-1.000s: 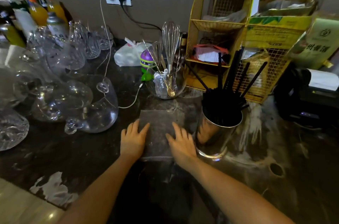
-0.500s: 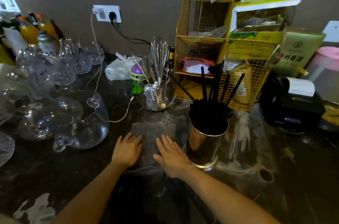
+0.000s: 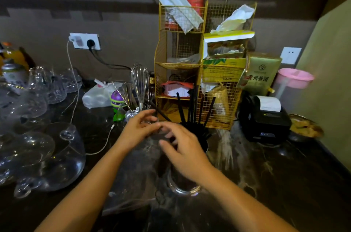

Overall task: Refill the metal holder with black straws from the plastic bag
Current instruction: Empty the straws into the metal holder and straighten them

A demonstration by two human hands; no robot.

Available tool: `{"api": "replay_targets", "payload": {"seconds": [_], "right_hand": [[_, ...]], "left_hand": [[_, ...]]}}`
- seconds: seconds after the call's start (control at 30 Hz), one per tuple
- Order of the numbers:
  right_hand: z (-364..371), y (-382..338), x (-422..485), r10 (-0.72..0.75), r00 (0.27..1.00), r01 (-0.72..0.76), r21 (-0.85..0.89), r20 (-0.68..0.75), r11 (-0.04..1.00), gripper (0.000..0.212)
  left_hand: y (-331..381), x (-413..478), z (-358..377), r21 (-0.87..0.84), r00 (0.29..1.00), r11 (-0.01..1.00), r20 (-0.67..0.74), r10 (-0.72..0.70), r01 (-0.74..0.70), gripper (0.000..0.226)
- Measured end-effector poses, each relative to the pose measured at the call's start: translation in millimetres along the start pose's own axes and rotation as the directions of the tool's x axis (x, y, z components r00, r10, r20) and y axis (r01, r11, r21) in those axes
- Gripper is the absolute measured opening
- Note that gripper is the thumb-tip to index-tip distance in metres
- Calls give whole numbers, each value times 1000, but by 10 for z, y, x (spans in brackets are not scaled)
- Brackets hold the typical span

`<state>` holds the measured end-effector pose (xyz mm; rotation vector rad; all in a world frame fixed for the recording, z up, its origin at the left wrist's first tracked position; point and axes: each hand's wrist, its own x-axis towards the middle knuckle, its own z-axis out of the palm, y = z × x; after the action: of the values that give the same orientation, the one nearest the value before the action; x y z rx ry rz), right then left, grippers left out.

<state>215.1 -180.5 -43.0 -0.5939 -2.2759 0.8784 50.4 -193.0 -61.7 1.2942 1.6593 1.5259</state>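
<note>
Several black straws (image 3: 191,110) already stand fanned in the metal holder (image 3: 187,186) at centre frame, so the refill looks mostly done; whether any remain to add I cannot tell. Both hands hover raised over the dark counter (image 3: 284,184), my left hand (image 3: 137,130) loosely curled and my right hand (image 3: 183,151) spread, neither grasping anything. A clear plastic bag (image 3: 131,173) lies flat and apparently empty beneath them. Behind, a glass jar holds a whisk (image 3: 139,83).
</note>
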Motion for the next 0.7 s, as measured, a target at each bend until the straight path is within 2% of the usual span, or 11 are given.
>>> {"api": "replay_targets", "payload": {"seconds": [0.1, 0.17, 0.37, 0.53, 0.7], "right_hand": [[-236, 70, 125, 58, 982, -70, -66, -179, 995, 36], [-363, 128, 222, 112, 969, -141, -119, -220, 983, 37], [-458, 207, 443, 260, 954, -286, -199, -150, 937, 41], [-404, 203, 514, 302, 947, -317, -186, -107, 930, 29], [-410, 213, 542, 309, 948, -318, -159, -79, 935, 28]], "left_hand": [[156, 94, 77, 25, 998, 998, 35, 50, -51, 38], [242, 155, 133, 36, 996, 996, 49, 80, -82, 36], [465, 310, 257, 136, 987, 981, 107, 124, -138, 22], [560, 389, 313, 202, 973, 965, 193, 129, -168, 27], [643, 422, 292, 303, 958, 934, 266, 105, -187, 21]]}}
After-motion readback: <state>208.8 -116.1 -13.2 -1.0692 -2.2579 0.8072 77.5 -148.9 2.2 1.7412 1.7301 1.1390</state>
